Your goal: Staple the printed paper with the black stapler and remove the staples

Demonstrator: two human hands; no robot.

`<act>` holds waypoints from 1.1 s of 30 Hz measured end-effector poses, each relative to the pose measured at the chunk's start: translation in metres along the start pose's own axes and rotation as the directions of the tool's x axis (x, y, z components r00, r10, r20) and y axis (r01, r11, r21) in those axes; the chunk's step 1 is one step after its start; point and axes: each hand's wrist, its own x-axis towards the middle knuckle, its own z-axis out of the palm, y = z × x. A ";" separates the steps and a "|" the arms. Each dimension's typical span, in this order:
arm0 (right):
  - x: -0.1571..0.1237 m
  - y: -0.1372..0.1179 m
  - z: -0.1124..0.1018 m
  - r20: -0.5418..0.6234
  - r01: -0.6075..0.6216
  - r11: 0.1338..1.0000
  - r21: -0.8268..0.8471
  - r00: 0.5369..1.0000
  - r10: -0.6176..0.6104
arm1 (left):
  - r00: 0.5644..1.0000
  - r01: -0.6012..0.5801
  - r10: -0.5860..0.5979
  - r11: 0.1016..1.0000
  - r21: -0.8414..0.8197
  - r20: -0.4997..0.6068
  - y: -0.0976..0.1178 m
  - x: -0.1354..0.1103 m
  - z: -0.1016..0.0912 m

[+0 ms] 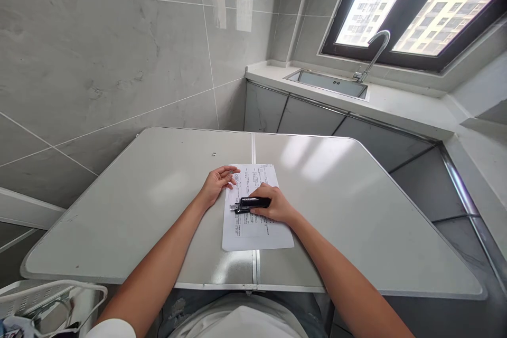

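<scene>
Printed sheets of paper (257, 237) lie across the table's centre seam, with lines of dark text. My right hand (273, 204) is wrapped round a black stapler (253, 202) held over the middle of the page. Its metal end points left. At the upper left edge of the paper is my left hand (218, 181), thumb and fingers curled together. A tiny greyish thing seems to show between those fingertips, too small to name. Beyond that hand, a few tiny metal bits (214, 154) that look like staples rest on the tabletop.
The folding white table (130, 211) has rounded corners. A white wire basket (51, 296) with things in it stands at the lower left. Behind the table runs a counter (415, 100) with a sink (328, 82) and tap (374, 58) under a window.
</scene>
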 end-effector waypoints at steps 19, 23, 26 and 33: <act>0.010 -0.002 -0.002 -0.073 0.065 0.997 -0.039 0.995 -0.068 | 0.993 -0.072 0.058 0.988 0.140 0.099 0.001 -0.003 0.011; 0.012 -0.004 -0.002 0.024 0.100 0.987 -0.123 0.995 -0.097 | 0.995 -0.037 0.021 0.986 0.160 0.099 0.003 -0.004 0.011; 0.012 -0.003 -0.003 0.068 0.101 0.988 -0.119 0.993 -0.093 | 0.988 -0.043 0.019 0.987 0.156 0.151 0.005 -0.004 0.012; 0.012 0.007 -0.002 0.049 0.138 0.988 -0.068 0.990 -0.134 | 0.970 -0.020 -0.018 0.989 0.149 0.244 0.006 -0.007 0.014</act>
